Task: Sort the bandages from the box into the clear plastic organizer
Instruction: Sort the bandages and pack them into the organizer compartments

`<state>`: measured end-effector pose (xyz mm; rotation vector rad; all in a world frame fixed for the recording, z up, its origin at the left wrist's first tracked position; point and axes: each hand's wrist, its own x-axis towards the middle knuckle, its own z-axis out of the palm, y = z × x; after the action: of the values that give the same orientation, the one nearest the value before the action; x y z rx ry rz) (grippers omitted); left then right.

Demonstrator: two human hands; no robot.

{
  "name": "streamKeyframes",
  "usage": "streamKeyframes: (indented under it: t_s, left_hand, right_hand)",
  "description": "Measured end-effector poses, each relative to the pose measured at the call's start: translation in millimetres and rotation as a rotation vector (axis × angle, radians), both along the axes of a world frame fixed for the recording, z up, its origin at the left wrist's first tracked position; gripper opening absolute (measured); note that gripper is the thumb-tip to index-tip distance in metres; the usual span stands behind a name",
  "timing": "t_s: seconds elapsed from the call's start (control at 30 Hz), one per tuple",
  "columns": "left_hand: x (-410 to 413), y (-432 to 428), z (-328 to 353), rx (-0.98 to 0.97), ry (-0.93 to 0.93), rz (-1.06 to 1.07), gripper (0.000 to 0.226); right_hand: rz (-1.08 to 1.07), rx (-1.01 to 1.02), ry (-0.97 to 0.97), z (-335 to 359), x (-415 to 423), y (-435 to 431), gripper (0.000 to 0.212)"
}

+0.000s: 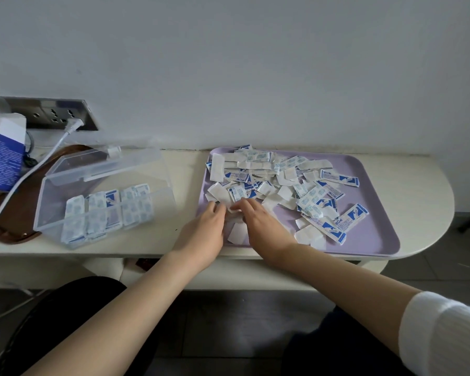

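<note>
A pile of wrapped bandages [282, 185], white and blue-printed, lies spread over a lilac tray [375, 240]. My left hand [204, 232] and my right hand [261, 226] both reach into the pile's near left edge, fingertips meeting on white bandages there. Whether either hand holds a bandage is hidden by the fingers. To the left stands the clear plastic organizer [52, 210], lid up, with three stacks of sorted bandages [106, 213] inside. The blue and white bandage box [3, 158] stands open at the far left.
A brown tray [14, 210] sits under the organizer's left side. A white cable [38, 164] runs from a wall socket [55, 114] across it. The cream table ends in a rounded edge [442, 213] on the right. My knees are below the table.
</note>
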<state>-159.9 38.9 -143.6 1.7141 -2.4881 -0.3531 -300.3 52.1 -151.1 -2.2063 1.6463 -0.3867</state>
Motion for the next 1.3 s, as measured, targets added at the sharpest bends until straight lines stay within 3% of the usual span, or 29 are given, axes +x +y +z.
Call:
streamKeyframes:
  t_s: [0.17, 0.4, 0.47, 0.6, 0.77, 0.83, 0.97, 1.3]
  left_hand:
    - [-1.9, 2.5, -4.0, -0.022, -0.205, -0.047, 0.031]
    - [-2.2, 2.8, -6.9, -0.025, -0.123, -0.026, 0.023]
    - [-2.9, 5.0, -5.7, -0.021, -0.099, 0.004, 0.022]
    - [-6.0, 5.0, -5.9, 0.010, -0.229, 0.018, 0.026]
    - [-3.2, -0.8, -1.4, 0.052, -0.246, -0.005, 0.025]
    - [2.0, -3.0, -0.2, 0.068, -0.209, -0.040, 0.022]
    - [14.7, -2.1, 9.4, 0.134, 0.032, -0.053, 0.014]
    - [54.9, 6.2, 35.3, 0.269, 0.307, 0.017, 0.022]
  right_hand:
    - [0.036, 0.059, 0.146, -1.0, -2.7, 2.2, 0.059]
    - [0.062, 0.027, 0.170, 5.4, -6.4, -3.3, 0.061]
    - [0.062, 0.007, 0.159, 4.8, -8.1, -4.9, 0.062]
    - [0.075, 0.031, 0.144, -1.2, -11.0, -6.7, 0.055]
    - [0.048, -0.009, 0.004, -4.9, -11.1, -14.1, 0.045]
    - [0.056, -0.033, -0.027, -2.4, -9.4, -14.6, 0.045]
    - [0.001, -0.062, -0.073, 6.0, -6.7, -17.4, 0.031]
    - [-0.010, 0.172, -0.341, 29.5, 13.2, -10.4, 0.024]
